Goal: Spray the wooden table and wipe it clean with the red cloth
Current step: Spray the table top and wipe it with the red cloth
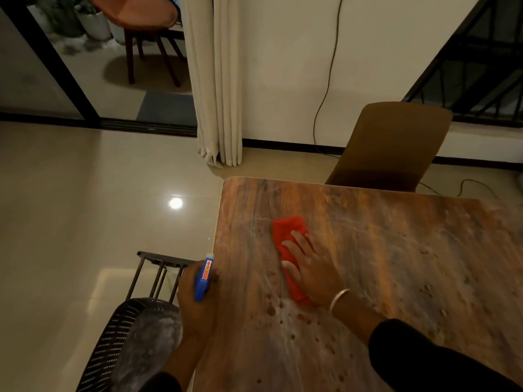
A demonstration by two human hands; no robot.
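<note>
wiping is underway: we are pressing our flat right hand (308,267) on the red cloth (288,250) atop the wooden table (396,250), our left hand (195,292) gripping the spray bottle (204,278) at the table's left edge; next likely sweeping over remaining droplets.

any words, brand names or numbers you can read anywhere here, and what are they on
No text can be read.
Spray bottle, gripped in the left hand: an orange label with a small picture, too blurred to read.
Red cloth, under the right hand: no print visible.
Wooden table: only droplets and wipe streaks.
</note>
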